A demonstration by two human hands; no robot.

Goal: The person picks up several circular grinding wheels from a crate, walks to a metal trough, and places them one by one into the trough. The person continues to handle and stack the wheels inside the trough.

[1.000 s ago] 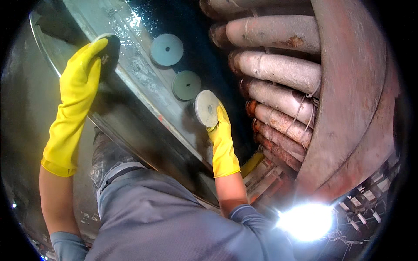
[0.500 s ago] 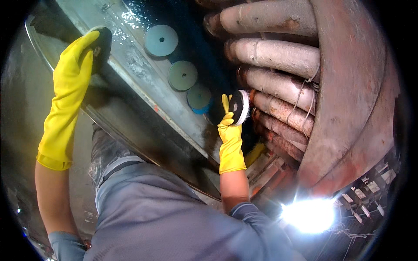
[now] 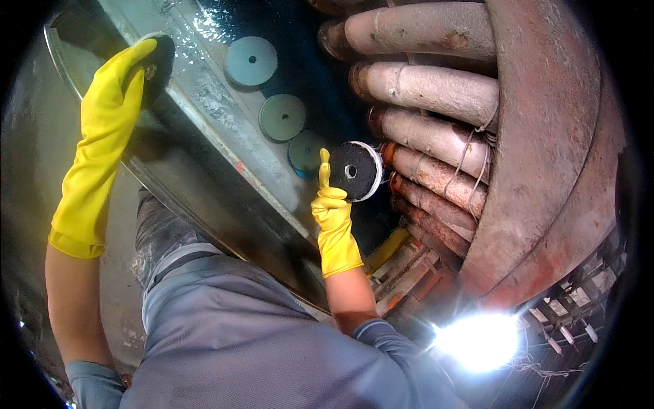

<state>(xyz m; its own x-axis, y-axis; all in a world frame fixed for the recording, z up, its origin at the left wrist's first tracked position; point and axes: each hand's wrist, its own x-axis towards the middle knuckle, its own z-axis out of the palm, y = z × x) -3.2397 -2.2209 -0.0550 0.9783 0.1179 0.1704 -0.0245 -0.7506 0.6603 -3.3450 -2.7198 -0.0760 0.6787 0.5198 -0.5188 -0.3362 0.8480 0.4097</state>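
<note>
My left hand [image 3: 112, 92], in a long yellow rubber glove, grips the edge of a dark round pad [image 3: 160, 68] at the upper left. The thumb and fingers close around the pad's near side. Near the middle, my right hand [image 3: 332, 204] wears a matching glove and pinches the lower edge of a black disc [image 3: 361, 178] with a white fluffy rim and a centre hole. Its black face is turned up toward me, and one finger points upward beside it. Three round discs, a pale blue one [image 3: 251, 63], a grey-green one [image 3: 282, 118] and a darker one [image 3: 306, 155], lie in a row left of it.
A metal-edged tank [image 3: 204, 126] with dark, glinting water runs diagonally beneath my hands. Thick, rusty whitish pipes [image 3: 429, 87] and a curved reddish casing [image 3: 545, 136] stand to the right. A bright lamp [image 3: 477, 341] shines at the lower right.
My right hand has shifted left and turned the disc, so its black face now shows broadly instead of nearly edge-on. My left hand has moved slightly to the left, still gripping its pad.
</note>
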